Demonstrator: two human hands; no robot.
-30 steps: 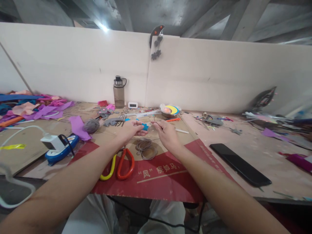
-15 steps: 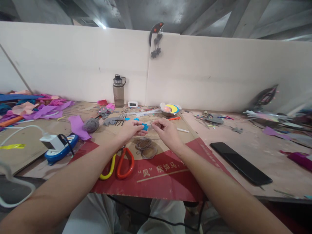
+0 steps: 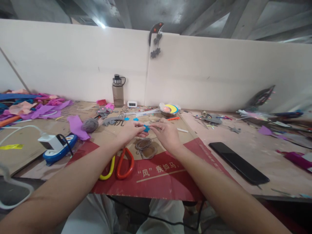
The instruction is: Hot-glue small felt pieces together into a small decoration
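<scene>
Between the fingers of my left hand (image 3: 131, 132) is a small blue star- or flower-shaped cutout (image 3: 146, 128). My right hand (image 3: 167, 133) is closed in a pinch at the cutout's right edge; whatever its fingertips hold is too small to make out. Just below both hands lies a loose coil of grey yarn (image 3: 148, 152) on the cardboard sheet (image 3: 168, 182). Scissors with one red and one yellow handle (image 3: 125, 165) rest nearer to me, their blades hidden under my left forearm. Another blue cutout (image 3: 136, 119) lies behind my left hand.
At left are a ball of grey yarn (image 3: 90, 124), a purple felt strip (image 3: 77, 126) and a blue power strip (image 3: 59, 149) with a charger. A water bottle (image 3: 118, 92) and a bowl (image 3: 168, 111) stand at the back. A black phone (image 3: 239, 162) lies right.
My right hand has moved slightly left, and its fingertips now meet the blue cutout. The cutout has turned a little in my left fingers.
</scene>
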